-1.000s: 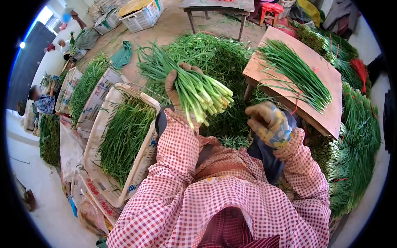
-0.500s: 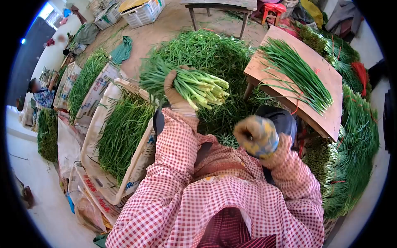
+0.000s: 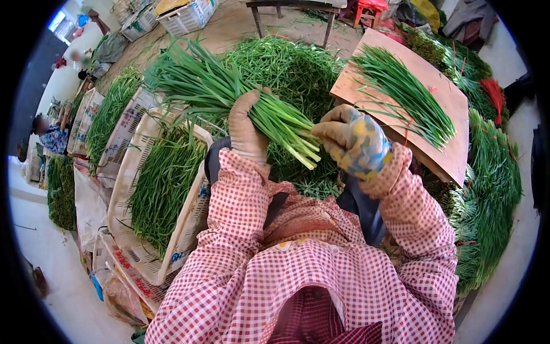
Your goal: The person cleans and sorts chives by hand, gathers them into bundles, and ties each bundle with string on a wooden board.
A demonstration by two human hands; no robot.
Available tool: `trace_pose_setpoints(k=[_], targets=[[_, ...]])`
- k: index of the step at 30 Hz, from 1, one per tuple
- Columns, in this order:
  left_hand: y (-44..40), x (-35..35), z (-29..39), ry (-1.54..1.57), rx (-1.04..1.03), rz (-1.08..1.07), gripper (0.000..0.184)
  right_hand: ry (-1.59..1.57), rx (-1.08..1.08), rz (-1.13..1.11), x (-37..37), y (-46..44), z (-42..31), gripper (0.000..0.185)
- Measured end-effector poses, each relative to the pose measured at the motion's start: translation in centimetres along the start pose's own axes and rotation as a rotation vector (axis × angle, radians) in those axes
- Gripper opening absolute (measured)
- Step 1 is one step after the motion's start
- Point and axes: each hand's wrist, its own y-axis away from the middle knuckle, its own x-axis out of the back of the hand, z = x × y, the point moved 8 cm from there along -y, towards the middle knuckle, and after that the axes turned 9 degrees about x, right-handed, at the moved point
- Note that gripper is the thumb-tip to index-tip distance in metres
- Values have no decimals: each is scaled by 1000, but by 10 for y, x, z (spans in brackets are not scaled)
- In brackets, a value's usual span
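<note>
My gloved left hand [image 3: 248,123] is wrapped round a bunch of long green stalks [image 3: 220,86], whose leaves fan out to the upper left and whose pale ends point to the lower right. At those pale ends is my right hand [image 3: 349,139], in a glove with a blue and yellow patterned cuff, its fingers pinched together; what lies between the fingertips is too small to tell. Behind the hands spreads a big heap of loose green stalks [image 3: 292,63]. Another bunch [image 3: 404,94] lies on the wooden board [image 3: 372,49] at the right, with a red tie under it.
A white crate [image 3: 120,195] of green stalks stands at my left, with more crates [image 3: 123,137] beyond. Bundled greens [image 3: 492,200] are stacked at the far right beside red ties [image 3: 492,97]. A dark table [image 3: 292,4] is ahead. Another person [image 3: 52,135] is at the far left.
The bunch in my left hand now spreads further to the upper left. My right hand has risen from near my lap to the stalks' pale ends.
</note>
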Motion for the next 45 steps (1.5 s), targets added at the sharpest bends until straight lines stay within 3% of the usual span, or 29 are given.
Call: trace_pose_setpoints(k=[12,14,15,17,21,23,25,28,30,32,34,39,42,44,45], targets=[[-3,17,-19,-9,87,90,25,76,25,-238,-14,4,-5,35],[-2,12,-20,13,102,53,25,-104,-319,-356,-28,12,21,36],[-2,9,-21,35,117,15,25,-105,-318,-356,-29,13,20,36],[-1,7,-22,28,128,2,25,62,-10,-225,-17,5,-3,37],[0,0,-27,37,168,-16,24,147,46,-314,-26,6,-6,39],[0,1,-29,47,192,8,22,-10,-227,-327,-36,9,22,35],[-3,5,-32,52,195,-42,24,-90,-362,-333,-40,14,31,34],[-9,9,-32,76,156,-85,29,-294,-239,-89,-30,8,20,27],[-9,10,-28,96,111,-81,32,-140,106,-39,-27,5,0,26],[-5,1,-26,206,119,-166,38,-159,107,-13,-26,3,-1,25],[-1,-3,-21,163,73,-113,33,-52,355,69,-16,1,-16,25],[-9,7,-11,158,37,-197,32,-109,527,254,-6,8,-34,28],[-17,17,23,133,-68,-281,30,-31,473,238,-2,29,-48,28],[-14,21,52,175,-141,-326,31,-67,417,89,-19,54,-38,25],[-17,31,69,165,-239,-330,31,-92,195,-131,-49,83,-11,22]])
